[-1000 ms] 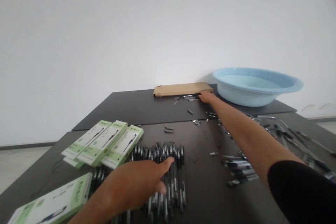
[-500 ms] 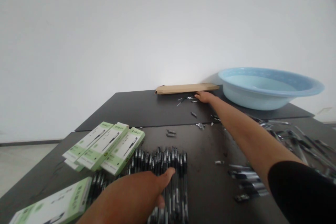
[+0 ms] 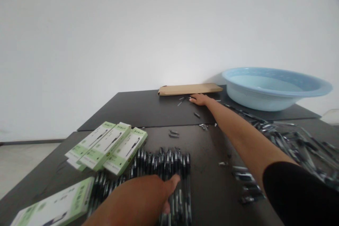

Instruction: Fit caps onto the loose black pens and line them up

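Left hand [image 3: 144, 197] lies thumb-out over a row of black pens [image 3: 172, 164] on the dark table [image 3: 132, 111], its grip not discernible; right hand [image 3: 199, 99], hold likewise unclear, is at slim loose pen parts [image 3: 181, 102] farther off; flat cardboard [image 3: 189, 89] behind, green-and-white pen boxes [image 3: 103, 144] left, light-blue basin [image 3: 265, 99] right.

worn on the head, looking forward and down across the dark table [image 3: 127, 107]. placed above and behind the left hand [image 3: 152, 192], with very near sight of it in the lower middle; sees the right hand [image 3: 199, 99] from much farther away. faces the white wall [image 3: 132, 24] almost straight and gives to it nearly the upper half. reaches to the blue basin [image 3: 254, 98] at right, to a piece of floor [image 3: 26, 159] at left.
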A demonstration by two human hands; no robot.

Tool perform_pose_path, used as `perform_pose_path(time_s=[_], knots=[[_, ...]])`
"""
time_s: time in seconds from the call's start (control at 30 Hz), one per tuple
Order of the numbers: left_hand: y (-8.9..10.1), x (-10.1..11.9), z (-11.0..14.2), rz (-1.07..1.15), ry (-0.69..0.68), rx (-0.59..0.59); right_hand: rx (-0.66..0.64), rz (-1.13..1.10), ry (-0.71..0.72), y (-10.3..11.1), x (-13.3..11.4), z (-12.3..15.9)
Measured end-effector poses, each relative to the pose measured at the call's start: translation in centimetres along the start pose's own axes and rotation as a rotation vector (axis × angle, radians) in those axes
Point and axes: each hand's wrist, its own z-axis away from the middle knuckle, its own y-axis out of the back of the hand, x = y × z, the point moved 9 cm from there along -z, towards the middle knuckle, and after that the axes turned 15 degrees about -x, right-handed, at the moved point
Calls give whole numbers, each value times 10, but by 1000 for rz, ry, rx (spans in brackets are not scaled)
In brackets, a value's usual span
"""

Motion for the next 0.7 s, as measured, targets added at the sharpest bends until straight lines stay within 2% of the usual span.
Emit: perform_pose_path(time_s=[0.17, 0.3, 0.57, 0.7], knots=[[-1, 3, 1, -19, -54, 24, 19, 40, 55, -4, -10, 8], [-3, 4, 1, -62, -56, -2, 19, 78, 106, -5, -15, 20], [-3, 8, 2, -88, -47, -20, -4, 147, 185, -8, -19, 54], [-5, 11, 1, -91, -37, -75, -15, 173, 202, -7, -22, 74]])
